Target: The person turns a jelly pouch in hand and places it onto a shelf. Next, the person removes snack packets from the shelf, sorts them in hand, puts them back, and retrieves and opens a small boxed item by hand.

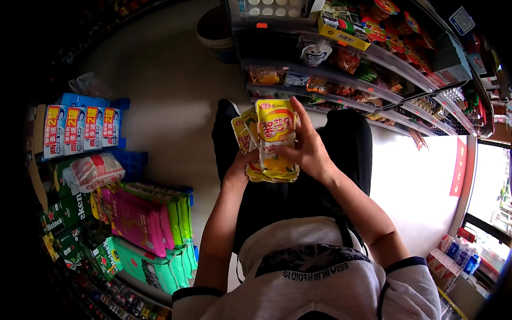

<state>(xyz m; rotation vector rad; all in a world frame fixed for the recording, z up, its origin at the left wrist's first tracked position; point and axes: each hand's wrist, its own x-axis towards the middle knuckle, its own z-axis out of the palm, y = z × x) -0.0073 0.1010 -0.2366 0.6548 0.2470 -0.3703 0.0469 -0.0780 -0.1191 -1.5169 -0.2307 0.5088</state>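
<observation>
Several yellow snack packets with red and white lettering are held in front of my lap, overlapping like a loose stack. My left hand grips the stack from its lower left side, with most of its fingers hidden behind the packets. On the right side, my right hand is closed on the front packet, its thumb across the face and its index finger stretched up along the edge. Another packet fans out to the left, tilted behind the front one.
Ahead and to the right stands a shelf rack of packaged snacks. A bucket sits on the floor beside it. At left are blue-and-white boxes, green beer cartons and stacked pink bags.
</observation>
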